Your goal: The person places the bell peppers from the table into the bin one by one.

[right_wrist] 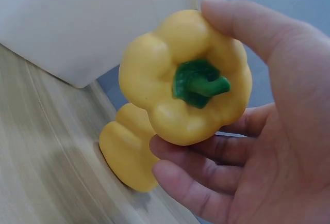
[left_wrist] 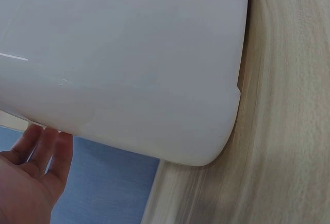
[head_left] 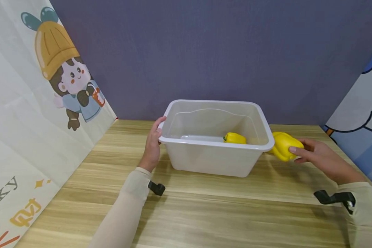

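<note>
- The right hand [head_left: 320, 156] has its grip round a yellow pepper [right_wrist: 165, 79], thumb on one side, fingers on the other; this pepper is raised over the tabletop [head_left: 210, 213], just right of the white box [head_left: 209, 158].
- This pepper is smooth, with rounded lobes; its green stem faces the right wrist camera, the long axis running roughly along that view.
- The left hand [head_left: 151, 146] grips the box's rim; the box is glossy, plastic-looking, with rounded corners.
- Inside lies an inner pepper [head_left: 235, 138], stem pointing left, long axis roughly lengthwise.
- Another pepper [right_wrist: 129, 149] lies on the wood-grained tabletop, beside the box.
</note>
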A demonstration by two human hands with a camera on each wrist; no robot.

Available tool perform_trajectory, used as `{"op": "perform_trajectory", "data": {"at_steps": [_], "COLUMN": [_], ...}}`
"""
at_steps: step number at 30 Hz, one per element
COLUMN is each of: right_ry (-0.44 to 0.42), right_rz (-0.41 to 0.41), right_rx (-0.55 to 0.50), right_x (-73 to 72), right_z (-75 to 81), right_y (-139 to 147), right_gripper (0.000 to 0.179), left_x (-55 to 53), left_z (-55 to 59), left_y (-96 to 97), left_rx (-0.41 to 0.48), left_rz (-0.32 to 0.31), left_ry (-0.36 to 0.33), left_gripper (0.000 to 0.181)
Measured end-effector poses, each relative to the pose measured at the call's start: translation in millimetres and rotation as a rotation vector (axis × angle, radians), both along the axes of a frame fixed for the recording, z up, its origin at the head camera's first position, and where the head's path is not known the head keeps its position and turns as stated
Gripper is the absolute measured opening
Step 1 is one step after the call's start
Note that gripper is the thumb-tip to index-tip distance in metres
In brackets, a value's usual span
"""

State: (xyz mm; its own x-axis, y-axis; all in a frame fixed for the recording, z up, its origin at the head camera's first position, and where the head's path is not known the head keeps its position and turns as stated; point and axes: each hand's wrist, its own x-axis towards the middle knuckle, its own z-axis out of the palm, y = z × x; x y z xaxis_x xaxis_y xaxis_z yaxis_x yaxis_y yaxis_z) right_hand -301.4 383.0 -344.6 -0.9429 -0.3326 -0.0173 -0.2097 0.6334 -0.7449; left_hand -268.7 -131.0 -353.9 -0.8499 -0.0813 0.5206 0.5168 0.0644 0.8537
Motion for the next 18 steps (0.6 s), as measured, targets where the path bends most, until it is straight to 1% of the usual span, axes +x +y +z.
{"op": "perform_trajectory", "data": {"at_steps": [9, 18], "right_ry": [0.01, 0.023], "right_rz": [-0.034, -0.041], "right_rx": [0.027, 0.007], "right_x": [1.0, 3.2], "right_z": [3.6, 5.7], "right_y": [-2.6, -4.0], "right_gripper": [0.07, 0.068], "left_x": [0.6, 1.4], "left_z": [0.0, 0.4], "left_y": [-1.1, -1.0], "left_rx": [-0.006, -0.009], "left_rz": [-0.007, -0.007], "left_ry": [-0.003, 0.006], "left_gripper": [0.055, 0.058]}}
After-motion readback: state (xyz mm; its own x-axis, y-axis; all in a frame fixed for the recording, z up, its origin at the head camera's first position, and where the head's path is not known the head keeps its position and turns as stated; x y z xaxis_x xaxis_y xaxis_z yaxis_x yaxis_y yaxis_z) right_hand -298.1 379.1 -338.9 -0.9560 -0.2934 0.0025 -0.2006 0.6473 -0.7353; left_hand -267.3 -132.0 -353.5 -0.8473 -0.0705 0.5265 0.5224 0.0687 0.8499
